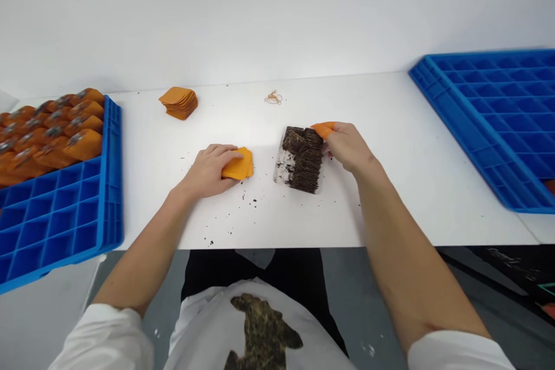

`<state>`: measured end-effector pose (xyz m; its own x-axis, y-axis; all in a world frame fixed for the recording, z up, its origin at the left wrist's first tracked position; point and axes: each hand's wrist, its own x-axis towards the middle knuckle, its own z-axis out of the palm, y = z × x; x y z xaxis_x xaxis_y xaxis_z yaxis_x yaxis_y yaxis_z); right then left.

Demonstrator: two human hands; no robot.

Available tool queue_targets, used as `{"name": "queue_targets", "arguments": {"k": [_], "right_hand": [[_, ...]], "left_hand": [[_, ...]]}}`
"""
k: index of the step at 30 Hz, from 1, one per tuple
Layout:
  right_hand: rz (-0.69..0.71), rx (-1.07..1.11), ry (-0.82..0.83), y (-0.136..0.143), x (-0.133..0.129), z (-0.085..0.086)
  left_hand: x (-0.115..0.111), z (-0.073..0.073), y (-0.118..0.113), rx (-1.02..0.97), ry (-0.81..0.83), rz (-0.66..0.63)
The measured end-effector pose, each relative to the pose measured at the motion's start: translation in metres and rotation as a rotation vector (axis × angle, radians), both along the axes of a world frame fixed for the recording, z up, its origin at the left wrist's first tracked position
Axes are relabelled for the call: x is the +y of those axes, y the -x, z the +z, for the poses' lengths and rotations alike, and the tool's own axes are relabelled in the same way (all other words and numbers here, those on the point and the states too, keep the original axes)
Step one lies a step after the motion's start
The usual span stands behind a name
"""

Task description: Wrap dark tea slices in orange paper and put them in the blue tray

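My left hand rests on the table, its thumb and fingers closed around a small stack of yellow-orange paper packets. To the right, a shallow clear plastic tray holds rows of thin, dark brown, crumbly squares. My right hand, with orange covering on its fingertips, reaches to the tray's upper right corner. Those fingers are bent together against the end of the dark row; what lies between them is hidden. Dark crumbs are scattered in the tray and on the table near my left hand.
Another stack of orange packets sits at the back left, with thin rubber bands behind the tray. On the left, a blue divided crate holds several orange bundles. A second blue divided crate stands right.
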<state>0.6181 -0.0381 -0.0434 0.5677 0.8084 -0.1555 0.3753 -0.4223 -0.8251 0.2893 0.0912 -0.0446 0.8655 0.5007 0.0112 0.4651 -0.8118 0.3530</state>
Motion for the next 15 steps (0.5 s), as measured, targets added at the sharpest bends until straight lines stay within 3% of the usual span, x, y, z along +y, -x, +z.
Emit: {"name": "queue_targets", "arguments": {"k": [6,9,13,15], "right_hand": [[0.022,-0.106,-0.037,0.013,0.017,0.006],[0.031,-0.322,-0.102,0.023,0.015,0.02],[0.328,-0.676,0.03,0.048,0.014,0.042],[0.4,-0.814,0.137,0.06,0.016,0.046]], "left_hand": [[0.001,0.0,0.003,0.004,0.027,0.02],[0.0,0.002,0.004,0.0,0.038,0.023],[-0.002,0.005,0.006,-0.053,0.0,0.015],[-0.001,0.006,0.007,-0.088,-0.035,0.028]]}}
